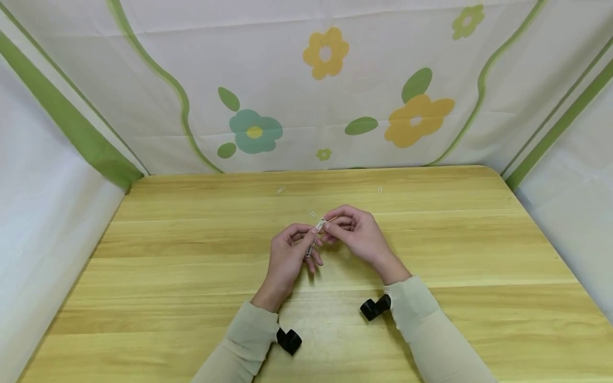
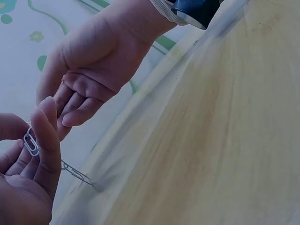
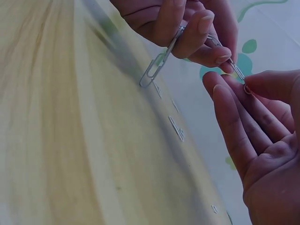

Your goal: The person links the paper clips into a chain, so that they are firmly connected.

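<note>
A short chain of silver paper clips (image 3: 236, 69) runs between the two hands above the table. My left hand (image 1: 287, 255) pinches the chain between thumb and fingers. From its fingers one linked paper clip (image 3: 154, 70) hangs down over the tabletop. At the chain's other end, my right hand (image 1: 359, 234) pinches an end clip between thumb and fingertips, which partly hide it. In the left wrist view, a white clip (image 2: 31, 143) shows by the left thumb, and more linked clips (image 2: 76, 172) dangle below.
On the wooden table (image 1: 191, 276), a loose paper clip (image 1: 313, 214) lies just beyond the hands. Farther back lie another clip (image 1: 280, 190) at left and one more clip (image 1: 380, 190) at right. A flowered curtain (image 1: 297, 96) hangs behind the back edge.
</note>
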`<state>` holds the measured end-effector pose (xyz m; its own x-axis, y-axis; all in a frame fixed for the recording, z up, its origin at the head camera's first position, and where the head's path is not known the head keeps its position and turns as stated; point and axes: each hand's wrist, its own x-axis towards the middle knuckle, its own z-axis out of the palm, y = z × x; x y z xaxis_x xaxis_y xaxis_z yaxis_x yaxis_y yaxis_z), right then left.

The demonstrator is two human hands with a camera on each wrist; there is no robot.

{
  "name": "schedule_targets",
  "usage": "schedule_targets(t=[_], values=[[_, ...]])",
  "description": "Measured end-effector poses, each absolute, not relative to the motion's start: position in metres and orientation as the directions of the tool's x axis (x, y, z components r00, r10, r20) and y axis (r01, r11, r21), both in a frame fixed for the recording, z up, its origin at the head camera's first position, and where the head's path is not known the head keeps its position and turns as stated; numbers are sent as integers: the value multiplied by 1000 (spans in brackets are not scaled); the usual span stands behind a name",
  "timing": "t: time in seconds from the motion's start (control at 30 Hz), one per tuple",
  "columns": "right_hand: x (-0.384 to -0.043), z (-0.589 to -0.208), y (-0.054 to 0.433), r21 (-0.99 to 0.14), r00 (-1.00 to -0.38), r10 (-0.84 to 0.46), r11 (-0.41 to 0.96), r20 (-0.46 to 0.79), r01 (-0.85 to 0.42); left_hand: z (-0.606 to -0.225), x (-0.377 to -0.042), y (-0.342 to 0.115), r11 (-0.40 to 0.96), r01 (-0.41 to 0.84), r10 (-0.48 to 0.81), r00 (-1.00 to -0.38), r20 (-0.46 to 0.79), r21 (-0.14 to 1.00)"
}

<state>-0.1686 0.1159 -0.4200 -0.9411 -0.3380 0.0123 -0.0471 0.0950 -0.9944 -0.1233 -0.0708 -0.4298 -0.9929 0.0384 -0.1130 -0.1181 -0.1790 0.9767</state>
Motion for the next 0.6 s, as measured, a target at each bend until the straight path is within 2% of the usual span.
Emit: schedule_targets(t=[0.37,0.6], values=[[-161,-386,130,-997,-929,-364,12,68,-78,-384,-112,-81,-137,-161,46,-987,-157,977],[-156,-377,136,-995,-926,-365,-56,93,-78,-364,-105,-82,-106,-184,134,-976,-169,977]])
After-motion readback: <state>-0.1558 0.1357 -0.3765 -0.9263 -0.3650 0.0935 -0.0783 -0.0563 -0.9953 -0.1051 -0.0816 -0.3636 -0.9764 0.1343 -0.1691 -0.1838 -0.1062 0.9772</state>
